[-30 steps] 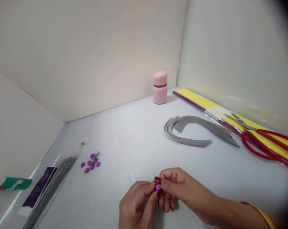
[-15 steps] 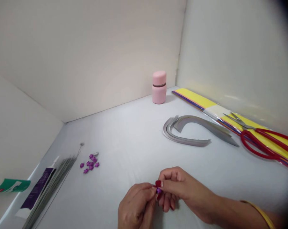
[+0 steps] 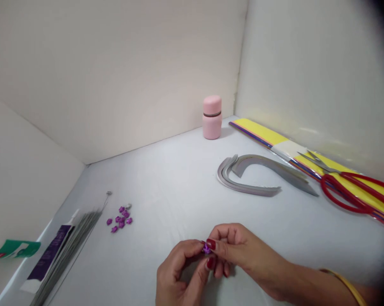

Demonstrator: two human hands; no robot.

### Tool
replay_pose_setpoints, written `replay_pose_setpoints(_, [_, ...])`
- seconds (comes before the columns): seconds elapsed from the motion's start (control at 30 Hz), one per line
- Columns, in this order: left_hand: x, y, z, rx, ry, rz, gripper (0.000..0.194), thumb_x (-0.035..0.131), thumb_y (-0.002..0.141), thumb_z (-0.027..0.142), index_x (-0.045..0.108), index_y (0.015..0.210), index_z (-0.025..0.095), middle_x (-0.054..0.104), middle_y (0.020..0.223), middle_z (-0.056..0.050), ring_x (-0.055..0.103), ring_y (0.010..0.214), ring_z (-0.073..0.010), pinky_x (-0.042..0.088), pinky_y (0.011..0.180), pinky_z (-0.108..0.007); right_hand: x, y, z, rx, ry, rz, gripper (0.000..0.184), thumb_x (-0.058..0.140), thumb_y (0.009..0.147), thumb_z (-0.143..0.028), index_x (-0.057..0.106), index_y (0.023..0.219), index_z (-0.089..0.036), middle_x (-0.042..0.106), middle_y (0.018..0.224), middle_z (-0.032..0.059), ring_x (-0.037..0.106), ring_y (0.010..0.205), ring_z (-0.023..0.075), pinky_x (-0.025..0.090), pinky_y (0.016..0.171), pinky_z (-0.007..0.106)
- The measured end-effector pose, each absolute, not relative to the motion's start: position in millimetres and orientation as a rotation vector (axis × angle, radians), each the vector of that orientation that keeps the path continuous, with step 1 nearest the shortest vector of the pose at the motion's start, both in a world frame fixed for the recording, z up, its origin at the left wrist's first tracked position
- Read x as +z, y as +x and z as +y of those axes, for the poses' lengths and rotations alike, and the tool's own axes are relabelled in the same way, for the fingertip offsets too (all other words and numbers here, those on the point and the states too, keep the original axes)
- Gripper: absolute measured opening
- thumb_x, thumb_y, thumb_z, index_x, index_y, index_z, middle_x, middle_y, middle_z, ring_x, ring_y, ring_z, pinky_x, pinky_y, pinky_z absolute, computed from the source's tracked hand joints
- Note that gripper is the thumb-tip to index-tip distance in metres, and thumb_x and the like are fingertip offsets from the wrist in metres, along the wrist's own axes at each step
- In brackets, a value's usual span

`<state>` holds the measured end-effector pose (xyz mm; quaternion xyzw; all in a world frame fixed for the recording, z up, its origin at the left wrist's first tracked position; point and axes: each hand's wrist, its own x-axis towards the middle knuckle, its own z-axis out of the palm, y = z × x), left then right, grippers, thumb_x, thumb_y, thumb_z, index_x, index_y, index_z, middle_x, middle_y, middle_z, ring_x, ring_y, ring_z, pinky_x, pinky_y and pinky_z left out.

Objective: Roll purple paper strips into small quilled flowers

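Observation:
A small shiny purple folded star (image 3: 206,248) is held between both hands near the front of the table. My right hand (image 3: 233,246) pinches it from the right with thumb and fingers, the other fingers curled below. On the other side, my left hand (image 3: 182,272) has its index fingertip against the star and its thumb just under it, leaving a gap between these fingers. Further left lies a loose cluster of similar purple stars (image 3: 122,220) with a silver one (image 3: 128,206) among them.
Thin wires (image 3: 71,250) lie beside a purple and white glue tube (image 3: 50,253) at left. A pink flask (image 3: 212,118) stands at the back. Curved grey paper strips (image 3: 249,189) lie right of centre. Red-handled scissors (image 3: 348,182) rest on yellow sheets (image 3: 258,130).
My left thumb has dropped away from the index finger, opening a gap between them. The purple star has shifted slightly up and left and shows more.

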<state>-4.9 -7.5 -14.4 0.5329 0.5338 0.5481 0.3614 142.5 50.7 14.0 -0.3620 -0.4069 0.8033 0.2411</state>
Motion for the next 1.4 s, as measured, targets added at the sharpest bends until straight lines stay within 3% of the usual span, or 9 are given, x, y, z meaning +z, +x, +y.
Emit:
replay_pose_setpoints(0.33, [-4, -9, -4, 1.414, 1.584, 1.379, 0.016, 0.06, 0.075, 0.011, 0.067, 0.083, 0.023, 0.066, 0.076, -0.002, 0.061, 0.072, -0.0147, 0.049, 0.066, -0.023, 15, 142, 53, 2.197, -1.002, -1.104, 0.035, 0.068, 0.067, -0.045, 0.058, 0.071, -0.012, 0.061, 0.057, 0.0006, 0.051, 0.049, 0.0076, 0.032, 0.048, 0.019])
replay_pose_setpoints(0.6, [-12, -5, -8, 1.444, 1.47, 1.425, 0.012, 0.06, 0.077, 0.017, 0.066, 0.087, 0.021, 0.066, 0.076, -0.003, 0.062, 0.067, -0.0143, 0.05, 0.06, -0.021, 16, 141, 51, 2.147, -0.959, -1.072, 0.027, 0.073, 0.065, -0.034, 0.059, 0.074, -0.012, 0.06, 0.059, -0.0012, 0.052, 0.055, 0.0075, 0.036, 0.054, 0.02])
replay_pose_setpoints(0.8, [-14, -4, -7, 1.521, 1.505, 1.38, 0.013, 0.062, 0.076, 0.018, 0.068, 0.085, 0.024, 0.06, 0.076, -0.002, 0.059, 0.069, -0.0132, 0.049, 0.062, -0.021, 14, 141, 50, 2.201, -0.911, -1.169, 0.032, 0.063, 0.074, -0.043, 0.059, 0.076, -0.012, 0.061, 0.06, 0.0004, 0.052, 0.051, 0.0072, 0.034, 0.05, 0.019])
replay_pose_setpoints(0.97, [-15, -1, -6, 1.529, 1.468, 1.36, 0.02, 0.061, 0.078, 0.023, 0.064, 0.097, 0.027, 0.061, 0.08, -0.002, 0.059, 0.068, -0.0139, 0.051, 0.06, -0.023, 15, 142, 50, 2.211, -0.931, -1.153, 0.033, 0.068, 0.067, -0.044, 0.059, 0.073, -0.012, 0.06, 0.059, -0.0004, 0.051, 0.05, 0.0074, 0.032, 0.049, 0.019])
replay_pose_setpoints(1.4, [-10, -4, -5, 1.423, 1.524, 1.312, 0.024, 0.06, 0.076, 0.017, 0.064, 0.099, 0.026, 0.063, 0.085, -0.003, 0.061, 0.073, -0.0146, 0.051, 0.064, -0.023, 14, 142, 53, 2.211, -0.947, -1.124, 0.036, 0.07, 0.066, -0.045, 0.056, 0.07, -0.012, 0.059, 0.057, -0.001, 0.048, 0.045, 0.006, 0.031, 0.046, 0.018])
